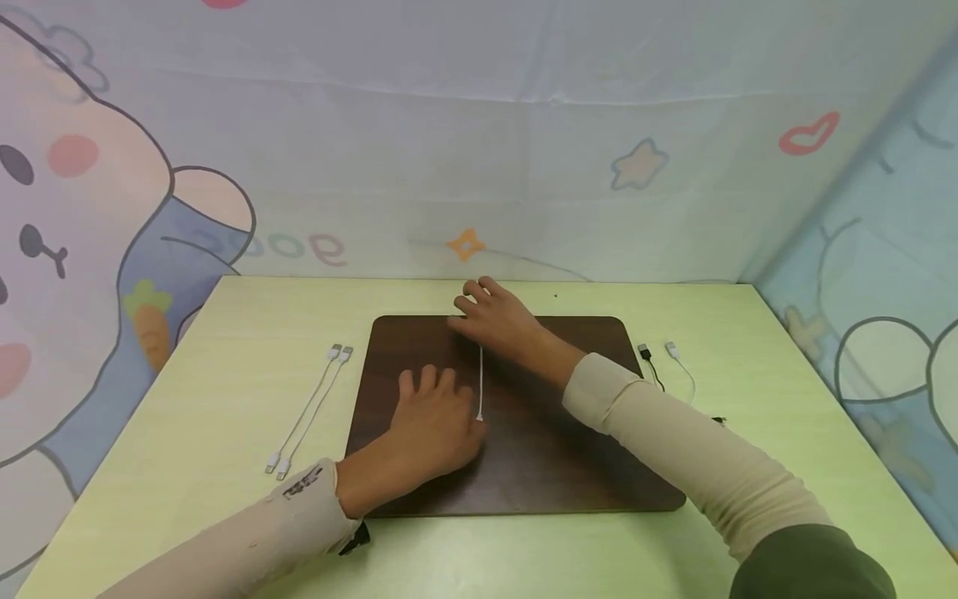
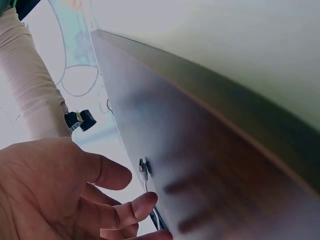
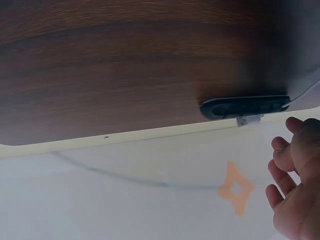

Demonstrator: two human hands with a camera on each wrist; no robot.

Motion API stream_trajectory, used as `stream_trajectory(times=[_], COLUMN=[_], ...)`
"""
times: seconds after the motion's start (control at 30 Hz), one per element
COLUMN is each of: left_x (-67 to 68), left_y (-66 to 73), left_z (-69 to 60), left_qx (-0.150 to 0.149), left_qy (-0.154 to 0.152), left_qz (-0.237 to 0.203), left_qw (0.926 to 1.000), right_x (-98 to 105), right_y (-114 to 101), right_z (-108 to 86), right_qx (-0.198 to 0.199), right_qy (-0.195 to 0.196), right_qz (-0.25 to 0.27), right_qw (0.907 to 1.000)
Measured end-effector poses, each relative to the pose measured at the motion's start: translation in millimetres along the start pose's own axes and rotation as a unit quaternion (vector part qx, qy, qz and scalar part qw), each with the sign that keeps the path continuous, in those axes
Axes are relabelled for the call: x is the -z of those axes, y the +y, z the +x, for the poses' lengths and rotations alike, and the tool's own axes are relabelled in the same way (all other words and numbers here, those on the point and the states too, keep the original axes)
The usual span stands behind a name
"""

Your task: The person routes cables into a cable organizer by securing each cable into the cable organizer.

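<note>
A thin white USB cable [image 1: 481, 383] lies lengthwise on a dark brown board [image 1: 554, 466]. My left hand [image 1: 434, 424] hovers over the board beside the cable's near end, its fingers loosely bent and apart. In the left wrist view the cable's metal plug [image 2: 143, 167] shows just beyond the thumb and fingertips, with nothing pinched. By the cable's far end is my right hand [image 1: 497, 320], fingers spread and holding nothing visible. A black elongated piece [image 3: 245, 107] sits at the board's far edge, with a white plug [image 3: 249, 120] beside it; how they join cannot be told.
Two white cables [image 1: 308, 416] lie side by side left of the board. On the right are a black cable [image 1: 647, 353] and another white cable [image 1: 672, 350], partly hidden by the right sleeve [image 1: 674, 433]. A printed cloth [image 1: 419, 150] hangs behind the pale table [image 1: 247, 333].
</note>
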State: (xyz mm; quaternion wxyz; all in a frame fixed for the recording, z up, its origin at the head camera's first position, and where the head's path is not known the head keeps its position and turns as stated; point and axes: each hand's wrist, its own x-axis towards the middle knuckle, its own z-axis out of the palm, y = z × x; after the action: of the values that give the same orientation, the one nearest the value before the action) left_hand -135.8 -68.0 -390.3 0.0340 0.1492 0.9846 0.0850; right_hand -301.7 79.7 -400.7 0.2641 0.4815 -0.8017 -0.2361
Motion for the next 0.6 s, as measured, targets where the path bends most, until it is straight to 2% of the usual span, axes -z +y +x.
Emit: stream_trajectory(times=[0.17, 0.43, 0.6], left_x=[0.4, -3.2, 0.2], left_y=[-3.9, -10.8, -12.3], left_z=[-3.6, -8.1, -12.6], left_qx=[0.004, 0.004, 0.012], left_qy=[0.011, 0.022, 0.017], left_qz=[0.005, 0.013, 0.018], left_qw=[0.9999, 0.9997, 0.9996], right_x=[5, 13, 17], right_y=[-5, -13, -19], right_z=[5.1, 11.2, 16.9], right_qx=[0.004, -0.004, 0.0], right_qy=[0.01, 0.005, -0.024], right_qz=[0.001, 0.015, 0.014], right_qw=[0.9999, 0.9999, 0.9996])
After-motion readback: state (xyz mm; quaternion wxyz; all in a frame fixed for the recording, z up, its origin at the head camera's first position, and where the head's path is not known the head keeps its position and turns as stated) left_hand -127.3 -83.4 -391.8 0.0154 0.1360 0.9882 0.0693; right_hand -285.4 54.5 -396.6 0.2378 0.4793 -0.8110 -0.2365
